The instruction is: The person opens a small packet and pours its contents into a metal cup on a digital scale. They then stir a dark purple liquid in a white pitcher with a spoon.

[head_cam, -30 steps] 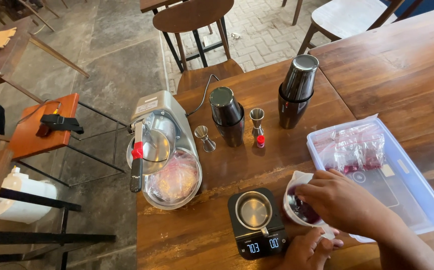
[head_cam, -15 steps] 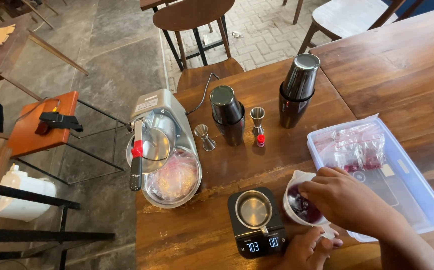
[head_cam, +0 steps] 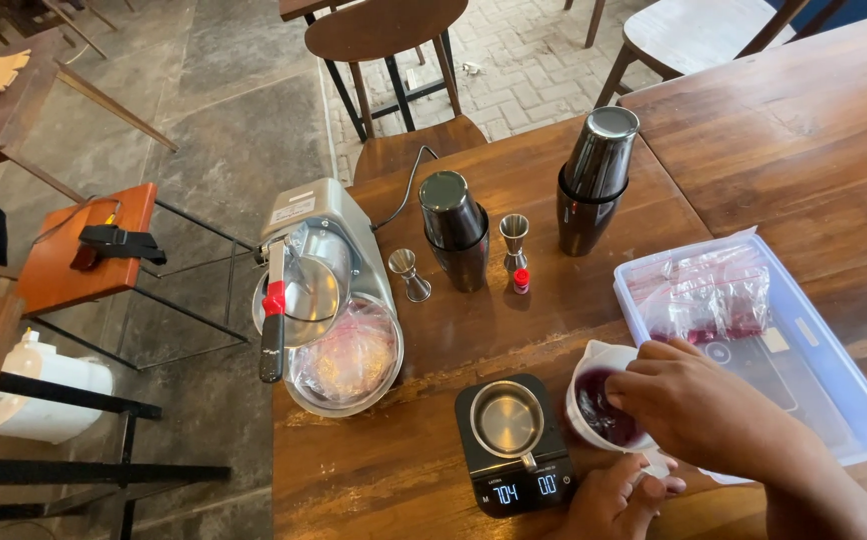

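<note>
Biggest thing first: the wooden table [head_cam: 554, 330], everything's parked on it. Far left edge has the grey ice-shaver machine [head_cam: 319, 270] w/ a clear bowl [head_cam: 349, 360] under it. On the right there's a clear plastic tub [head_cam: 859, 410] w/ zip bags of purple stuff [head_cam: 704, 295] inside. Mid-table we've got two dark steel shaker tins [head_cam: 454, 230], one taller near the back, plus a couple of small jiggers [head_cam: 514, 240] between them.

Now the bit we're on: a small black digital scale [head_cam: 512, 445] w/ an empty little steel cup [head_cam: 507, 418] on top, and just beside it on the right, touching the tub's front corner, the white cup of dark purple liquid [head_cam: 604, 405].

Our right hand [head_cam: 704, 410] is draped over the cup's rim, fingers curled in on it from above. Our left hand [head_cam: 614, 500] sits below at the frame edge, fingers pinched on what looks like the cup's handle or base, though we can't tell exactly bc the right hand covers it.

Handling-wise, imo: cup's light and rigid, prob plastic or ceramic, but about half full, so it'll slosh and stain. Rim could be wet and slippery. We'd grip the wall or handle low, keep it level, no squeezing the lip.
</note>
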